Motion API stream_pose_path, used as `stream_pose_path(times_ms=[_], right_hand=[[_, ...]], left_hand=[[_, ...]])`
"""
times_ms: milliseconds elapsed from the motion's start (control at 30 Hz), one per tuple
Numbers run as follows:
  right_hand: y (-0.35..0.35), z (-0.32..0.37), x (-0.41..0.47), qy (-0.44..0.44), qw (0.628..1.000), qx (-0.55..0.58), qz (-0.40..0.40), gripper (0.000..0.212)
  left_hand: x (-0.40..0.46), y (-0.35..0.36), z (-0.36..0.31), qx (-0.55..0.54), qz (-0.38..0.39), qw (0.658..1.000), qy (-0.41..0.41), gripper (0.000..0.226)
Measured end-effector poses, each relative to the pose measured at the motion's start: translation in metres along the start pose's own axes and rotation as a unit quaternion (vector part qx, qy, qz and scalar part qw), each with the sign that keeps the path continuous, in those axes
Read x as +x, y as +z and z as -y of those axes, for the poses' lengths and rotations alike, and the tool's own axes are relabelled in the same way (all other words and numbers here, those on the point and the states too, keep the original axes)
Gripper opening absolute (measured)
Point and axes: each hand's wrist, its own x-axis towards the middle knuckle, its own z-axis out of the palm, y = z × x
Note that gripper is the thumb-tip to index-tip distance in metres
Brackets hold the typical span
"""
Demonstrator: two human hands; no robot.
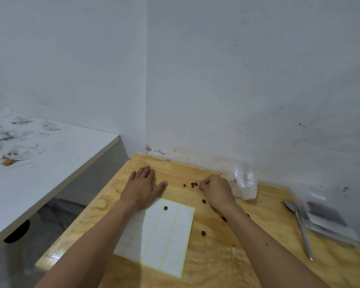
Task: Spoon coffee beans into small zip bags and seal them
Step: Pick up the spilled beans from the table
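Several loose coffee beans lie scattered on the wooden table. My left hand rests flat on the table, fingers straight, above a white sheet of labels that carries one bean. My right hand has its fingers curled, fingertips at the small cluster of beans; whether it pinches one is hidden. A clear plastic bag lies crumpled right of that hand. A metal spoon lies at the right, beside a stack of small zip bags.
The table stands in a corner of white walls. A white marbled counter runs lower left, with a gap between it and the table. More beans lie near my right forearm.
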Motion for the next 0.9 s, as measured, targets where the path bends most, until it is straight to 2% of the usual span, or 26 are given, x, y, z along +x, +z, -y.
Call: stream_pose_path(times_ms=[33,67,100,133,167,200,233,267,300,333,400,433,467,533,600,700,767,900], right_hand=[[-0.001,-0.001,0.000,0.047,0.992,0.117,0.018,0.035],[-0.005,-0.001,0.002,0.113,0.953,0.278,0.044,0.027],[-0.010,0.000,0.003,0.181,0.872,0.447,0.079,0.020],[-0.016,0.002,0.003,0.232,0.771,0.584,0.107,0.016],[-0.020,0.002,0.002,0.259,0.689,0.665,0.126,0.013],[-0.024,0.004,0.001,0.272,0.645,0.702,0.132,0.011],[-0.027,0.005,0.000,0.275,0.633,0.711,0.134,0.011],[-0.028,0.005,-0.001,0.274,0.645,0.701,0.130,0.013],[-0.029,0.006,-0.003,0.268,0.681,0.670,0.121,0.016],[-0.030,0.006,-0.006,0.253,0.740,0.613,0.110,0.018],[-0.032,0.002,-0.015,0.182,0.888,0.414,0.086,0.024],[-0.032,-0.003,-0.021,0.130,0.944,0.294,0.072,0.030],[-0.032,-0.008,-0.026,0.076,0.977,0.191,0.057,0.036],[-0.029,-0.019,-0.035,0.012,0.996,0.078,0.050,0.036],[-0.026,-0.027,-0.040,0.004,0.997,0.065,0.048,0.020],[-0.022,-0.027,-0.045,0.011,0.996,0.088,0.024,0.020],[-0.020,-0.024,-0.046,0.001,0.997,0.074,0.011,0.020],[-0.019,-0.015,-0.044,-0.007,0.999,0.033,0.018,0.012]], left_hand=[[0.000,0.000,0.000,-0.003,0.000,1.000,-0.002,0.090],[0.000,0.001,0.000,-0.004,-0.001,1.000,-0.003,0.090],[0.000,0.001,-0.001,-0.005,0.000,1.000,-0.003,0.089],[0.000,0.002,-0.001,-0.005,0.000,1.000,-0.002,0.086],[0.000,0.003,0.000,-0.008,-0.005,1.000,0.001,0.084],[0.000,0.003,0.001,-0.015,-0.019,1.000,0.008,0.083],[0.000,0.003,0.002,-0.023,-0.041,0.999,0.018,0.082],[-0.001,0.003,0.003,-0.022,-0.073,0.997,0.032,0.080],[-0.002,0.003,0.003,-0.016,-0.109,0.992,0.052,0.076],[-0.004,0.002,0.004,-0.011,-0.148,0.986,0.081,0.071],[-0.010,-0.002,0.002,-0.031,-0.207,0.967,0.145,0.062],[-0.014,-0.008,0.000,-0.066,-0.192,0.967,0.156,0.060],[-0.018,-0.017,-0.003,-0.101,-0.157,0.970,0.157,0.059],[-0.026,-0.030,-0.007,-0.154,-0.078,0.973,0.155,0.053],[-0.034,-0.038,-0.010,-0.198,-0.014,0.967,0.158,0.047],[-0.044,-0.039,-0.007,-0.198,0.050,0.962,0.179,0.045],[-0.046,-0.033,-0.005,-0.187,0.064,0.959,0.202,0.034],[-0.045,-0.029,-0.006,-0.172,0.044,0.959,0.223,0.012]])
